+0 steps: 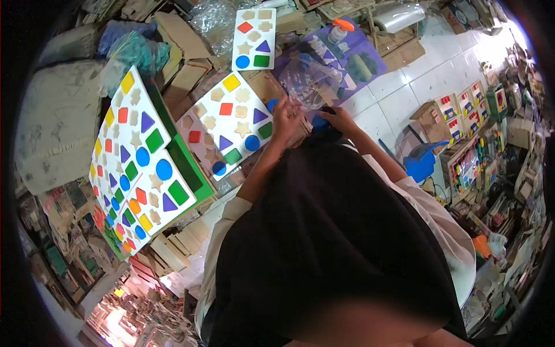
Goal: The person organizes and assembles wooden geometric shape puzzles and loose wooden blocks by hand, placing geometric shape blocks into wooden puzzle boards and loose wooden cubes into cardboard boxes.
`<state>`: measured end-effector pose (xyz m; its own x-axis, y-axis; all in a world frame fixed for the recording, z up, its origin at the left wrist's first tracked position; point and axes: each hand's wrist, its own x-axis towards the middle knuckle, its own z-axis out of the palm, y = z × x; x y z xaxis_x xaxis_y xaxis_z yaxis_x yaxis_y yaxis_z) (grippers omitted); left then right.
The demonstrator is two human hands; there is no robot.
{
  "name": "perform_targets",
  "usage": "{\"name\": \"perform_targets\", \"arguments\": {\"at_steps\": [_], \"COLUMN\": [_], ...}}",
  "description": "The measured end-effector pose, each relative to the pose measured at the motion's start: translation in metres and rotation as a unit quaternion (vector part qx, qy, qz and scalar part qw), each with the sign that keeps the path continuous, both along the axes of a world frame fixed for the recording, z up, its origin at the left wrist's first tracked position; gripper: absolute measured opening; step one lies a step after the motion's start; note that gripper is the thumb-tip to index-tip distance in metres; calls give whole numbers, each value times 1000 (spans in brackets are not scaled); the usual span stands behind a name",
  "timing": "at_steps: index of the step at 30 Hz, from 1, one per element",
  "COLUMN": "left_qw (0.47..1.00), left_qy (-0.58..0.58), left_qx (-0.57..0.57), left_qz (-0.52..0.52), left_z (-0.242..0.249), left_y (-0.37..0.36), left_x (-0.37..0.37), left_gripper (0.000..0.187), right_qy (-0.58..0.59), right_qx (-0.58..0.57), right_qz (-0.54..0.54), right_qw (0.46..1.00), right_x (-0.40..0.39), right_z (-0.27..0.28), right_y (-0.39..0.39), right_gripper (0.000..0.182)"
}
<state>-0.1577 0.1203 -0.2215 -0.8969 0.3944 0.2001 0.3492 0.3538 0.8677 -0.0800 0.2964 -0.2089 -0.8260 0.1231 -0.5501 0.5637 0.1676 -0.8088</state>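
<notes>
- Setting: cluttered workroom, pale tiled floor (399, 95), wood pieces and goods piled on most sides.
- Nearest: the person's dark garment (341, 231) fills the lower middle; light sleeves show at both sides.
- Left hand (286, 118): raised ahead of the garment, at the near edge of some clear plastic (314, 84). Fingers bent; cannot tell whether they are clamped on the plastic or only against it.
- Right hand (340, 120): just beside the left, bent toward it, close to a dark blue piece (319, 122). Cannot tell whether its fingers are together or apart, or whether they grip the piece.
- Clear plastic: crumpled, just beyond both hands, partly over a purple mat (370, 49).
- Left of the left hand: a white shape board (250, 101) with coloured and bare-wood shapes, a blue disc (272, 105) beside its right edge.
- Farther left: several more white boards (159, 136), tilted, overlapping, beside a green panel (193, 168).
- Beyond: another white board (238, 43); spray bottle (337, 33), orange nozzle, on the mat.
- Far right: blue plastic object (422, 165) on the floor, near small toy trays (448, 107).
</notes>
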Motion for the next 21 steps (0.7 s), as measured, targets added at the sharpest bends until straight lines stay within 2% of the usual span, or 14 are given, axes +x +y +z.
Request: {"name": "perform_targets", "arguments": {"at_steps": [1, 2, 3, 4, 8, 10, 11, 12, 14, 15, 17, 18, 19, 21], "left_qw": [977, 977, 969, 904, 894, 908, 892, 915, 960, 977, 981, 986, 982, 981], "left_qy": [126, 124, -112, -341, -181, -95, -119, -120, -83, -39, -27, -5, -2, -67], "left_qx": [-171, -173, -201, -215, -368, -407, -435, -383, -266, -202, -178, -147, -171, -153], "left_qz": [-25, -25, -87, -141, -179, 6, -29, -30, 16, 60, 73, 74, 77, 94], "left_z": [0, -4, -13, -22, -53, -55, -56, -68, -85, -78, -50, -36, -24, -29], "left_y": [3, 11, 20, 28, 60, 73, 75, 76, 80, 85, 84, 82, 73, 55], "left_x": [5, 3, 1, -2, -21, -20, -30, -38, -41, -39, -38, -37, -35, -20], "left_gripper": [25, 25, 28, 31, 28, 38, 46, 44, 40, 39, 34, 30, 25, 25], "right_qy": [0, 0, -1, -12, -113, -133, -72, -11, -24, -25, -55, -63, -88, -69], "right_qx": [0, 1, -1, 39, 29, 19, 91, 160, 103, -91, -205, -147, -175, -209], "right_qz": [-67, -130, -126, -154, -130, -135, -144, -146, -60, -105, -102, -62, -65, -51], "right_qw": [998, 991, 992, 987, 985, 982, 983, 976, 993, 990, 972, 985, 979, 974], "right_x": [5, 3, -5, -17, -87, -113, -126, -131, -129, -120, -99, -91, -84, -66], "right_z": [-37, -59, -67, -73, -106, -119, -144, -167, -149, -138, -105, -81, -49, -51], "right_y": [8, 15, 17, 16, 23, 29, 32, 32, 55, 64, 81, 89, 91, 105], "right_gripper": [32, 32, 32, 33, 37, 39, 35, 32, 29, 25, 22, 27, 25, 22]}}
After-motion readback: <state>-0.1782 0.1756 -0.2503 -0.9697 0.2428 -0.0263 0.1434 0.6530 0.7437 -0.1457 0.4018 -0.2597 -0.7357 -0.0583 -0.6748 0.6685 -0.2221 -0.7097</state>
